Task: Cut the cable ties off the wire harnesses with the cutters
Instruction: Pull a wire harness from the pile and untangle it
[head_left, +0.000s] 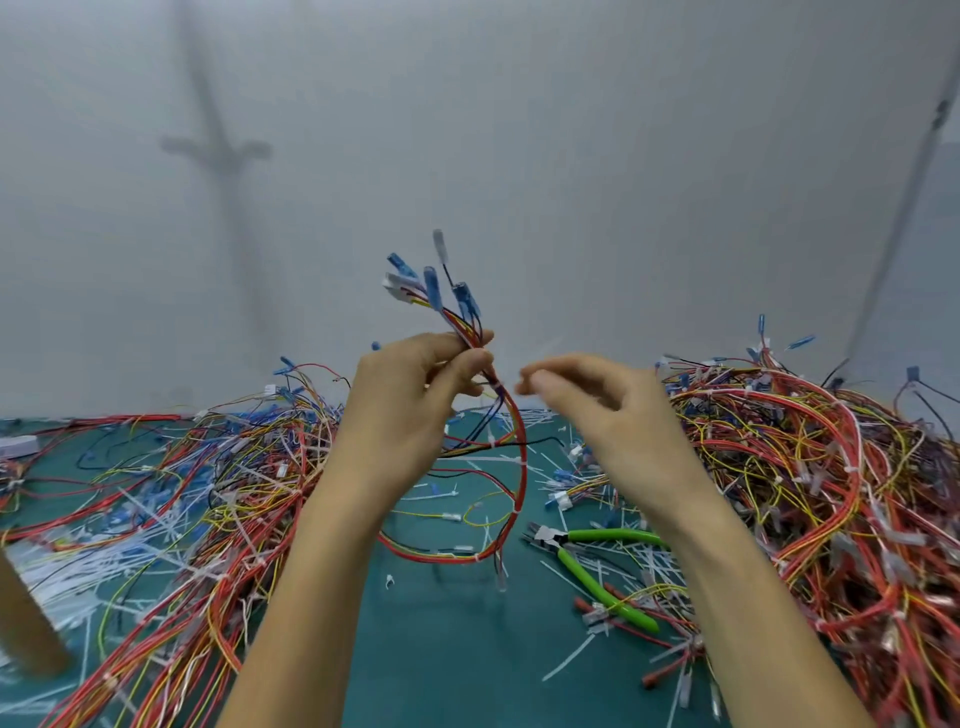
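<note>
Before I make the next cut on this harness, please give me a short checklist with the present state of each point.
1. Harness held firmly: ok. The left hand grips the harness just below its blue connectors.
2. Cutters in hand: not ok. The cutters lie on the green mat, below the right forearm.
3. Right hand free: cannot tell. The right hand has its fingertips pinched together, and blur hides whether they hold anything.
4. A tie left to cut: ok. A white cable tie shows on the hanging wires.
5. Cutters easy to lift: cannot tell. Cut ties and loose wires lie around their handles.
</note>
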